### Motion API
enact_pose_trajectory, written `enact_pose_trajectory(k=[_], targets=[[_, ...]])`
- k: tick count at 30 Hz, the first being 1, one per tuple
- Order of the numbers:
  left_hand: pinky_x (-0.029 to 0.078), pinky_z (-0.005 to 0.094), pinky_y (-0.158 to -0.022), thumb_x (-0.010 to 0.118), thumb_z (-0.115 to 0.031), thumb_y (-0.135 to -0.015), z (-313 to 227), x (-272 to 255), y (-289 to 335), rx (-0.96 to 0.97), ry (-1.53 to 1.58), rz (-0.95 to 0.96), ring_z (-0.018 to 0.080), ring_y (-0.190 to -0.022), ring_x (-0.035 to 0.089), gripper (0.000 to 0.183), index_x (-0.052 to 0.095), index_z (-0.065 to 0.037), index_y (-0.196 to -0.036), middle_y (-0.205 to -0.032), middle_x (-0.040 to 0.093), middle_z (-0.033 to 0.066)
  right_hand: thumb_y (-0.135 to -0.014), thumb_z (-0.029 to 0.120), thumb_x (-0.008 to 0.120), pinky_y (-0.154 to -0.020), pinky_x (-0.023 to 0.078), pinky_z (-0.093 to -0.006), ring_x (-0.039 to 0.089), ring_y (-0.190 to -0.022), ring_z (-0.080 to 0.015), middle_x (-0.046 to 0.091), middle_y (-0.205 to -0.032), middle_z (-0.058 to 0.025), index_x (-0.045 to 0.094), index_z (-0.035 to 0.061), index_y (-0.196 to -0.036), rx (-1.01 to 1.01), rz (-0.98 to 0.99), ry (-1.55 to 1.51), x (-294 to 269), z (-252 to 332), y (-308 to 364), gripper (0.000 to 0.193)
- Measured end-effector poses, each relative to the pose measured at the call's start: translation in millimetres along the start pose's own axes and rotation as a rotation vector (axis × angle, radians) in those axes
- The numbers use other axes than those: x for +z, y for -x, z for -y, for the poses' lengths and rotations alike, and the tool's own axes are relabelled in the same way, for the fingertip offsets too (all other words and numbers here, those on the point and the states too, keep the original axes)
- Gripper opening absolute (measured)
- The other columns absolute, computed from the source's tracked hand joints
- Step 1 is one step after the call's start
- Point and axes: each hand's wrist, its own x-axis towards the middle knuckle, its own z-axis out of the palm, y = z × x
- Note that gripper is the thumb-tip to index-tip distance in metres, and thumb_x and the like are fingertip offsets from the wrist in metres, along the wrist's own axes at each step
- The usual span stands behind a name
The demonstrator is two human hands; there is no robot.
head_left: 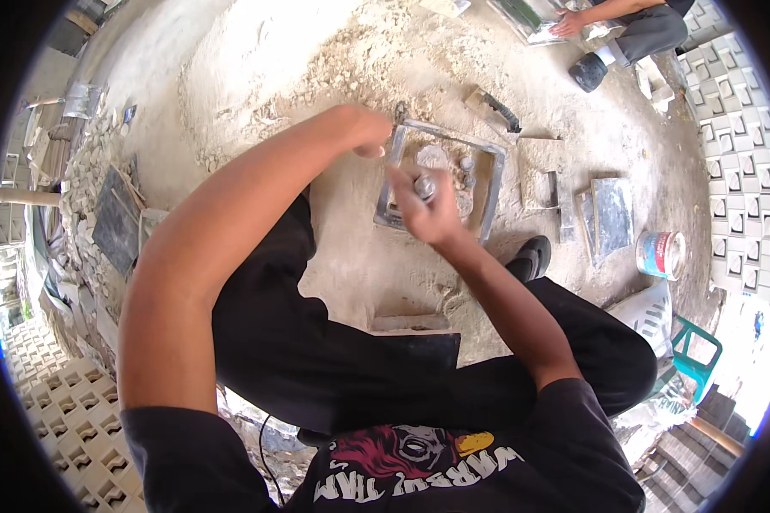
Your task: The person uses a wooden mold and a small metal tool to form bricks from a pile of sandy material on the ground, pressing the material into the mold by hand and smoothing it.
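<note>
A square grey metal mould frame (498, 184) lies on the dusty ground before me, with pale round raised shapes (432, 156) inside it. My right hand (436, 214) is closed around a grey, round-ended tool (425, 186), seen end-on above the near part of the frame. What the tool's lower end looks like is hidden under the hand. My left hand (370, 132) is curled closed beside the frame's far left corner, close to a small dark metal piece (400, 111). Blur and the angle hide what its fingers hold, if anything.
Loose pale sand (316, 73) spreads beyond the frame. A black-handled float (498, 111), another trowel-like tool (553, 192), dark plates (609, 218) and a paint bucket (661, 255) lie rightward. Patterned blocks (731, 162) line the right side. Another person's hand (565, 23) works at the far right.
</note>
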Motion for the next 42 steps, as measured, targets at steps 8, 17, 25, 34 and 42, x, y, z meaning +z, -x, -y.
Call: enact_pose_trajectory(k=[8,17,25,34,42], targets=[[0.049,0.0456,-0.090,0.060,-0.038,-0.091,0.8,2.4,-0.1,-0.012,0.019,-0.018,0.0339,-0.105,0.063,0.039,0.065,-0.005,-0.113,-0.112,0.067,0.0162,-0.095,0.019,0.056,-0.046,0.031,-0.0317,0.036,-0.051,-0.0090,0.040,-0.050,-0.0041,0.050,0.0008,-0.061,0.012,-0.059,0.028,-18.2,-12.9,5.4,0.039],[0.049,0.0459,-0.091,0.061,-0.037,-0.091,0.6,-11.5,2.5,-0.061,0.047,0.006,0.0338,-0.109,0.061,0.037,0.065,-0.006,-0.112,-0.112,0.066,0.0167,-0.097,0.020,0.055,-0.047,0.030,-0.0305,0.033,-0.054,-0.0068,0.039,-0.052,-0.0015,0.049,0.0003,-0.061,0.007,-0.053,0.062,-27.7,-23.3,17.2,0.042],[0.049,0.0457,-0.091,0.059,-0.036,-0.092,-5.7,-15.4,-8.2,0.001,0.033,0.007,0.0349,-0.105,0.062,0.038,0.065,-0.005,-0.114,-0.111,0.066,0.0180,-0.097,0.019,0.055,-0.046,0.029,-0.0289,0.036,-0.052,-0.0051,0.042,-0.052,0.0034,0.047,0.0025,-0.058,-0.034,-0.114,-0.024,-39.5,-26.9,18.0,0.044],[0.051,0.0452,-0.085,0.061,-0.029,-0.086,17.8,61.5,-35.1,0.137,0.102,-0.178,0.0340,-0.097,0.065,0.035,0.071,0.002,-0.100,-0.101,0.068,0.0209,-0.097,0.017,0.056,-0.046,0.030,-0.0272,0.037,-0.052,-0.0044,0.042,-0.053,0.0047,0.050,0.0021,-0.058,-0.261,-0.163,-0.030,-52.5,-32.8,24.0,0.042],[0.049,0.0443,-0.089,0.058,-0.030,-0.087,-26.0,87.4,-33.3,0.160,0.025,0.239,0.0369,-0.104,0.063,0.048,0.061,0.005,-0.118,-0.109,0.066,0.0240,-0.098,0.012,0.047,-0.040,0.028,-0.0246,0.034,-0.043,-0.0081,0.046,-0.053,-0.0006,0.046,0.0057,-0.058,-0.004,-0.119,-0.033,-61.1,-7.8,25.2,0.041]])
